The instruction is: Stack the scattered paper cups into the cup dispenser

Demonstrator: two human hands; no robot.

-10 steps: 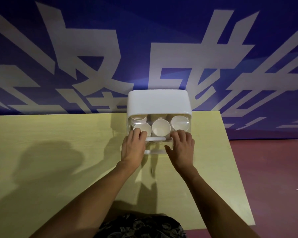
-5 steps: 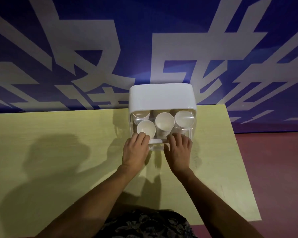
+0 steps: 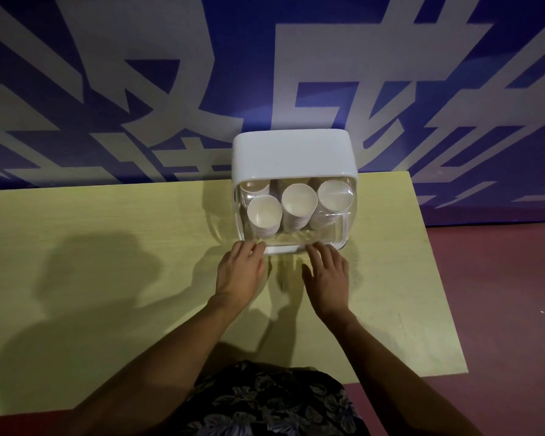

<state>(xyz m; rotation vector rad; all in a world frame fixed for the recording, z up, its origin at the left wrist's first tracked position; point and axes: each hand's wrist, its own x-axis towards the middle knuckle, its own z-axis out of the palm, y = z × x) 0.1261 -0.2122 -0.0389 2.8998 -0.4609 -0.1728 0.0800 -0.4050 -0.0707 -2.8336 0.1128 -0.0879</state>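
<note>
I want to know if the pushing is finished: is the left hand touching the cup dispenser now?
Touching. In the head view, the left hand's straight fingertips meet the lower front edge of the cup dispenser, with no gap visible.

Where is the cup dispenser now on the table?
The cup dispenser stands at the table's far edge, against the blue wall, just beyond both hands.

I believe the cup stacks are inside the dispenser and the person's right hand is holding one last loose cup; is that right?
Not quite: the head view shows the right hand holding nothing, its fingers straight at the dispenser's front edge. The cup stacks are indeed inside.
</note>
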